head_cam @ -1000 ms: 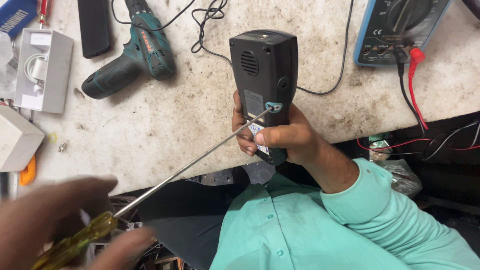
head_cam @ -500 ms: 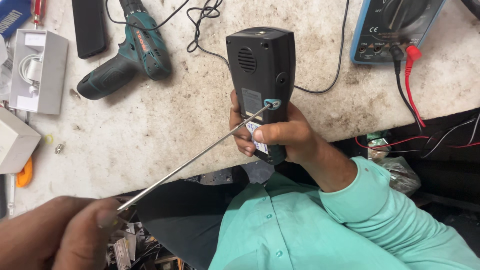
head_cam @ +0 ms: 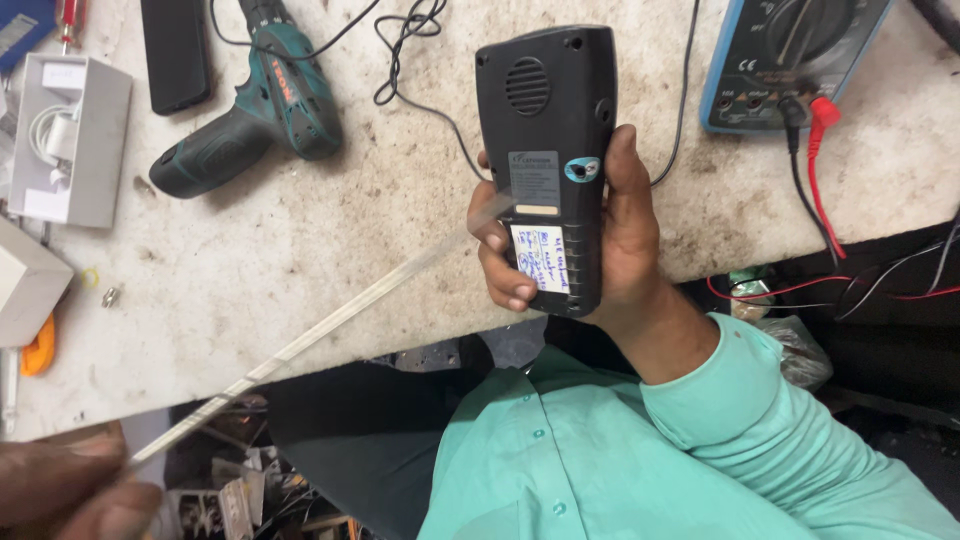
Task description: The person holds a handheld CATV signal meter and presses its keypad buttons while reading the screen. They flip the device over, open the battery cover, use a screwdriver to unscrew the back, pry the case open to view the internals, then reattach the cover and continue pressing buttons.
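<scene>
A head-worn camera looked down on a person in a mint-green shirt (head_cam: 620,460) at a stained pale workbench (head_cam: 300,260). Their right hand (head_cam: 610,240) was clamped around a black handheld device (head_cam: 548,150), held upright above the bench's near edge with its back facing the camera, showing a round speaker grille and paper labels. Their left hand (head_cam: 70,490), at the lower left corner, was closed around the handle end of a long screwdriver (head_cam: 320,325), whose blurred metal shaft slanted up to the device's back. Further back on the bench lay a teal cordless drill (head_cam: 255,105), a dark flat phone (head_cam: 175,50), a white box (head_cam: 70,135) and a blue multimeter (head_cam: 790,60) with red and black leads
</scene>
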